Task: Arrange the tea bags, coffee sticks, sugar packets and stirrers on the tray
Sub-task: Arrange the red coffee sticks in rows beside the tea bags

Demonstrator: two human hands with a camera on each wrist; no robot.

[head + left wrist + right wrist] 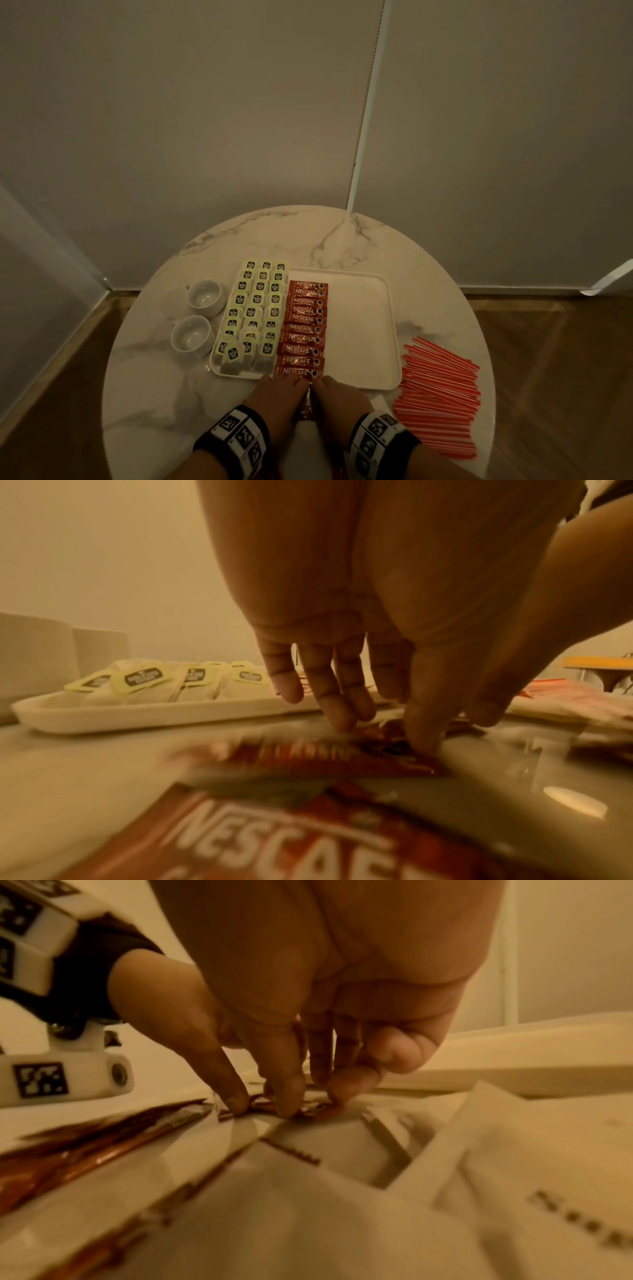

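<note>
A round marbled counter (342,240) stood against pale wall panels (205,120), with wooden floor (565,359) showing on either side. On it lay a white tray (363,335), its right half bare. The left part of the tray held tea bags (255,308) with yellow-green tags, set in three columns that ran from the far rim to the near one. Just beside them, near the tray's middle, coffee sticks (306,329) lay crosswise in one column, each overlapping the next.

To the right of the tray, on the counter, a fanned pile of red stirrers (438,394) lay apart from the tray's edge. To the left of the tray two white cups (197,317) stood one behind the other, close to the tea bags. White sugar packets (514,1177) lay heaped on the counter under the right wrist, near the tray's front rim.

The left hand (279,397) and right hand (340,399) met at the front edge of the tray, just below the nearest stick in the column. Between them, both hands pinched a loose coffee stick (383,753) on the counter, fingers (421,723) and thumbs curled down onto its end. More loose sticks (274,840) lay on the counter beneath the left wrist.
</note>
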